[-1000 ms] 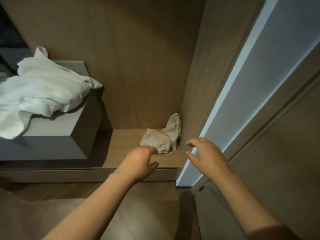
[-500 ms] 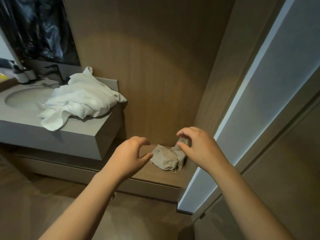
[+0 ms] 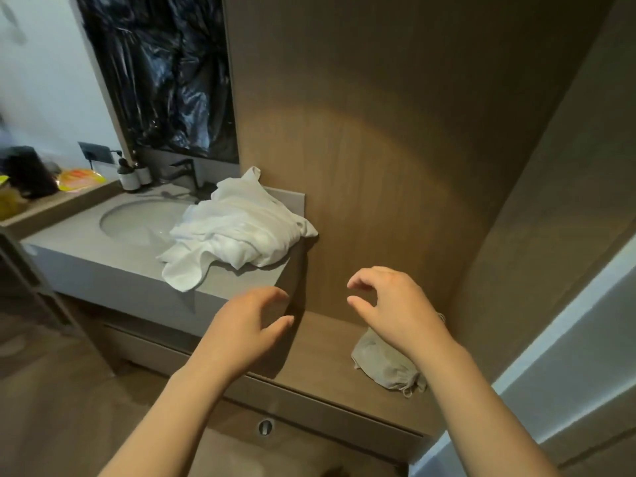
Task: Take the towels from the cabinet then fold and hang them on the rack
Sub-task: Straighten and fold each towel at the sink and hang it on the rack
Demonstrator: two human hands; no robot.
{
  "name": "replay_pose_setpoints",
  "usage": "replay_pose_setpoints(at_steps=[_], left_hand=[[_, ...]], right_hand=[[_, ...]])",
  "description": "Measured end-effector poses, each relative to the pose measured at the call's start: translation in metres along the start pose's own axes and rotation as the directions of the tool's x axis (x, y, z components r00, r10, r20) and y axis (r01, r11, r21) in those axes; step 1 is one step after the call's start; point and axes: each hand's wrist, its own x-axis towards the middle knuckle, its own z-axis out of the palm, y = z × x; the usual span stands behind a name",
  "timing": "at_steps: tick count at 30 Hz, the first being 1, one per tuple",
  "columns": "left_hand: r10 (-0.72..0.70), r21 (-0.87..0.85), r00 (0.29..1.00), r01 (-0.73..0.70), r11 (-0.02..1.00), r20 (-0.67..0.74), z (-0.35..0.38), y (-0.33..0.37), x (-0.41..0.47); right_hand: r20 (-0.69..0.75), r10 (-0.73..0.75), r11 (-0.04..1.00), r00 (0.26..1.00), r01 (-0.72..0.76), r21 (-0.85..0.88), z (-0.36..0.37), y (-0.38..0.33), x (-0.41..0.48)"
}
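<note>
- The left hand (image 3: pixel 247 325) is raised in front of the counter's near right corner. Its fingers are loosely curled and spread, the thumb apart from them, and it holds nothing.
- The right hand (image 3: pixel 399 311) is about level with it, with a gap between the two. Its fingers bend in a loose claw, thumb and forefinger apart, and it holds nothing either.
- The towels (image 3: pixel 237 232) lie in a crumpled white heap at the right end of the counter (image 3: pixel 220 280), just right of the sink (image 3: pixel 137 218).
- One towel corner droops toward the counter's front edge, and another pokes up against the low back ledge. Neither hand touches the towels.
- A beige pouch (image 3: pixel 385 366) lies on the low wooden shelf (image 3: pixel 320 342) to the right of the counter. It is partly hidden behind the right wrist, and a small loop shows at its lower end.
- A wood panel (image 3: pixel 378 149) rises behind the shelf and the counter's right end.
- A crinkled black plastic sheet (image 3: pixel 161 74) hangs above the sink, with a dark tap (image 3: pixel 189 173) below it. Two bottles (image 3: pixel 132 175) stand left of the tap.
- Below the shelf runs a drawer (image 3: pixel 327 413) with a round pull (image 3: pixel 265 426).
</note>
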Motion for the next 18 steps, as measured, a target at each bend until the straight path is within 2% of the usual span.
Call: replay_pose_setpoints(at_steps=[9, 18], left_hand=[[-0.076, -0.019, 0.997, 0.076, 0.997, -0.002, -0.063, -0.128, 0.049], [-0.142, -0.043, 0.988, 0.145, 0.989, 0.052, -0.078, -0.21, 0.096]], right_hand=[[0.053, 0.028, 0.999, 0.998, -0.03, 0.044, 0.073, -0.081, 0.092], [0.159, 0.046, 0.997, 0.986, -0.055, 0.054, 0.133, -0.1, 0.165]])
